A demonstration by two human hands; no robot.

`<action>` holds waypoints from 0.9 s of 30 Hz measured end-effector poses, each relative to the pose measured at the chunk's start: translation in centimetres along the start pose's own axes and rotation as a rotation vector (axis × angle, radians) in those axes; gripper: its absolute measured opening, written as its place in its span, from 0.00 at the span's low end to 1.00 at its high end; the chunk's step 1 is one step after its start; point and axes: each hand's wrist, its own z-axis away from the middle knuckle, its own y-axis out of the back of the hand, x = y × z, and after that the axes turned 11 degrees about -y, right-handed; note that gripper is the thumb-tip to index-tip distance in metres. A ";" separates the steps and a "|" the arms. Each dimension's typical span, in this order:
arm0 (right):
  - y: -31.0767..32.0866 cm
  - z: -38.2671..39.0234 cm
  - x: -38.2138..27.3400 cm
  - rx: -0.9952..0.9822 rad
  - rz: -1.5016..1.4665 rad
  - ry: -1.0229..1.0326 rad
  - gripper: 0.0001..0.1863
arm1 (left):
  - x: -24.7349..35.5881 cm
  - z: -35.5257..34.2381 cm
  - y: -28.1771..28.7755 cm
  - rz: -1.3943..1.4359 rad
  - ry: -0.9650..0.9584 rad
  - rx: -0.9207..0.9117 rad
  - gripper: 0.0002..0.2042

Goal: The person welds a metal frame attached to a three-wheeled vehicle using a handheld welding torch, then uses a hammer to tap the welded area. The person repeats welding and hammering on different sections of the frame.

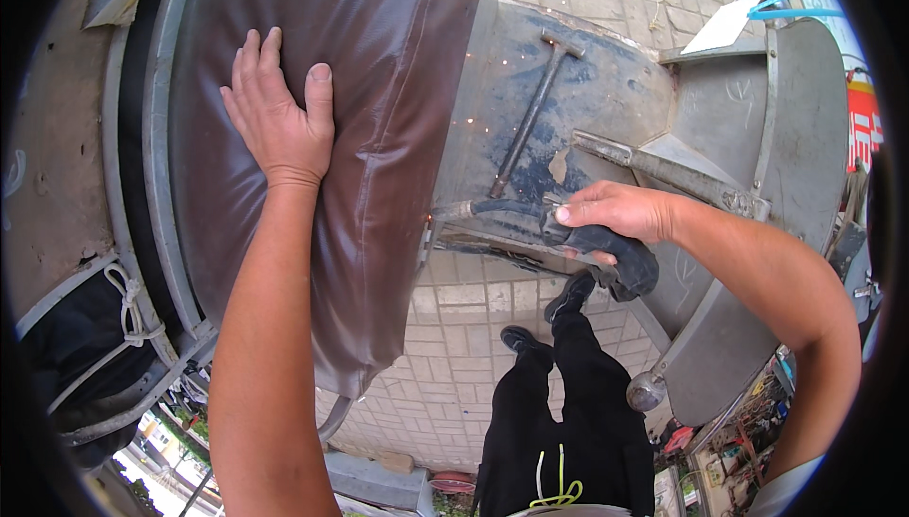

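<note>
My left hand [283, 133] lies flat on a brown leather-like seat cushion [398, 72], its thumb apart from the fingers. To the right, my right hand [615, 219] is closed round a welding torch [507, 205] with a dark curved neck and a metal nozzle. Black wrapping hangs round its grip and under my palm. The nozzle tip points left, close to the cushion's right edge, where a small orange glow shows. Several orange sparks are scattered above it. A hammer [539, 110] with a long metal handle rests on the worn metal floor plate [606, 91], beyond the torch.
A grey metal bar [663, 169] and curved grey panels [805, 138] stand at the right. A white card [724, 25] hangs at the far right by a blue strap. On the left is a metal frame [161, 138]. Pale paving [445, 313] lies below, under my feet.
</note>
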 end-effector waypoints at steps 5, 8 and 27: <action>0.2 -0.2 0.2 -0.004 -0.013 0.014 0.22 | 0.0 0.0 -0.1 -0.001 -0.004 0.010 0.33; 0.2 -0.3 0.3 -0.005 -0.006 0.029 0.22 | 0.1 0.0 -0.1 -0.001 -0.004 0.010 0.33; 0.4 -0.5 0.5 -0.028 -0.058 0.004 0.21 | 0.0 0.1 -0.2 0.001 -0.005 0.014 0.33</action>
